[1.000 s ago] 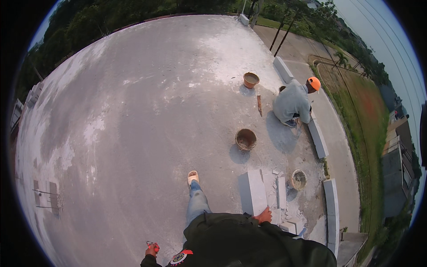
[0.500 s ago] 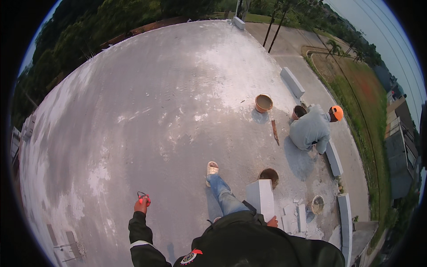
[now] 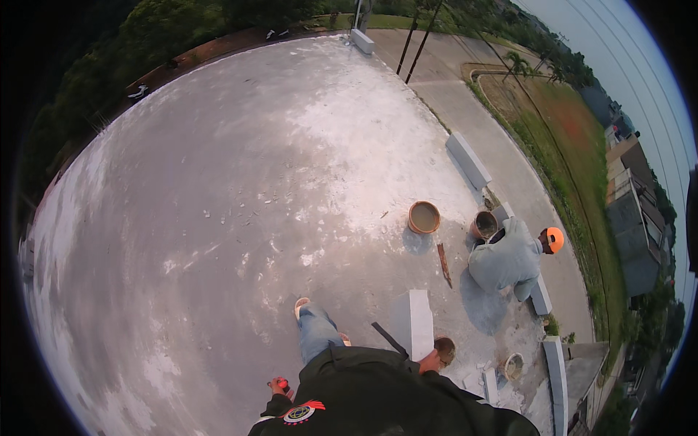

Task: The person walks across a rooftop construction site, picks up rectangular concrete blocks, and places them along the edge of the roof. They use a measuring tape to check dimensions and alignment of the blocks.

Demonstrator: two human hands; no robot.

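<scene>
My left hand [image 3: 277, 387] is closed around a small red object [image 3: 283, 384] low in the view, left of my dark jacket. Its exact kind cannot be made out. At my right side, a long white block [image 3: 414, 320] points forward, with my right hand [image 3: 431, 362] gripping its near end. A black strap [image 3: 387, 338] sticks out beside the block. Just beyond my right hand is a bucket [image 3: 444, 352], partly covered by the hand and block.
A person in a grey top and orange cap [image 3: 509, 258] crouches at the slab's right edge. Near them stand two mortar buckets [image 3: 424, 217] and a wooden strip [image 3: 444, 266]. White blocks [image 3: 469, 160] line that edge. A pale bucket [image 3: 514, 366] and block pieces [image 3: 491, 385] lie at lower right.
I have stepped forward, and the white block has moved forward with my right hand. My left hand has drawn in toward my body with the red object. The crouching person's arm has shifted.
</scene>
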